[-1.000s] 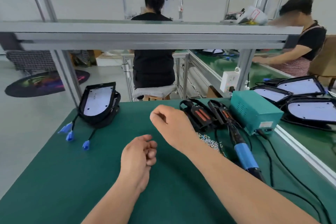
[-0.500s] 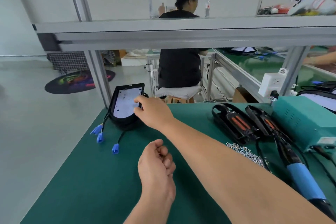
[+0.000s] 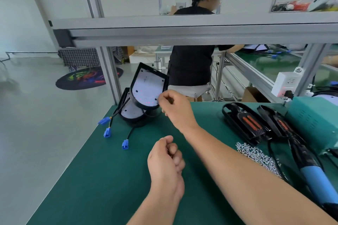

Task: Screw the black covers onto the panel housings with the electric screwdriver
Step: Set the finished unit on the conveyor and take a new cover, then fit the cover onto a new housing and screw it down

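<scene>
The right hand (image 3: 175, 109) reached to the far left corner of the green counter (image 3: 109, 179), its grip pinching the right edge of a panel housing (image 3: 148, 89) between thumb and fingertips. That housing stood tilted up, its white face toward the person, its lower rounded end over a second housing (image 3: 131, 111) on the counter. Black cables ran from the pair toward the near side, each ending in a blue plug (image 3: 125, 144).

The left hand (image 3: 165, 166) hung over the middle of the counter, its grip pressed together in a loose fist with nothing in it.

Two black covers (image 3: 243, 122) lay side by side at the far right, orange strips showing inside them. Just near of them was a heap of small silver screws (image 3: 256, 155). The electric screwdriver (image 3: 311, 173), with its blue handle, lay on the right side of the counter, beside a teal box (image 3: 314, 118). Neither hand touched it.

Beyond the counter, another person in a black top (image 3: 192, 64) sat on a stool, back turned.
</scene>
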